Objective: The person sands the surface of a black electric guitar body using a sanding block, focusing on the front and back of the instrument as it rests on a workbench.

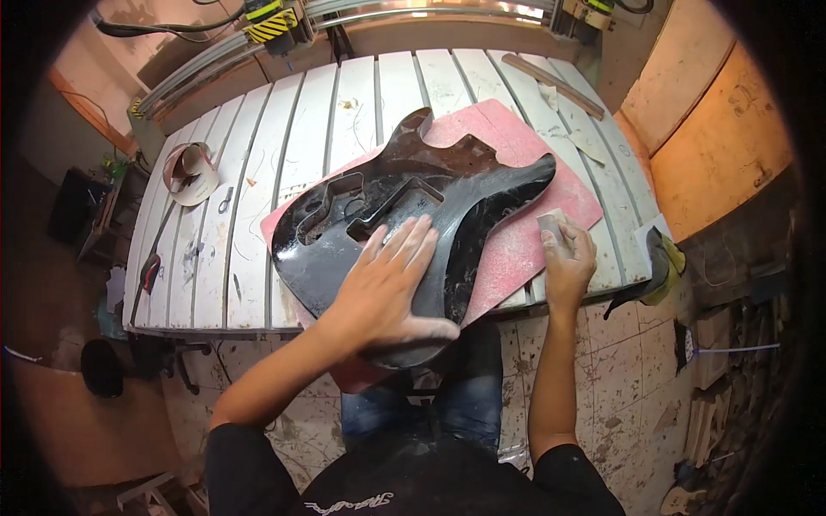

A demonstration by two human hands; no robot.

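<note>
A black electric guitar body (473, 198) with routed cavities lies on a pink board (516, 275), its horns pointing to the far side. Its top looks dull and scuffed in places, and glossy at the left edge. My left hand (385, 288) rests flat on the lower part of the body, fingers stretched and thumb out near the edge. Just right of the body, my right hand (571, 262) pinches a small folded piece of sandpaper (548, 224), held apart from the guitar body. Pale dust coats the fingertips of both hands.
A slatted white table (249, 267) carries everything. On its left lie a roll of sandpaper (191, 176) and a red-and-black hand tool (150, 272). A wooden strip (555, 86) lies far right; a black-and-yellow cloth (661, 268) hangs at the right corner. Machine rails (344, 21) span the back.
</note>
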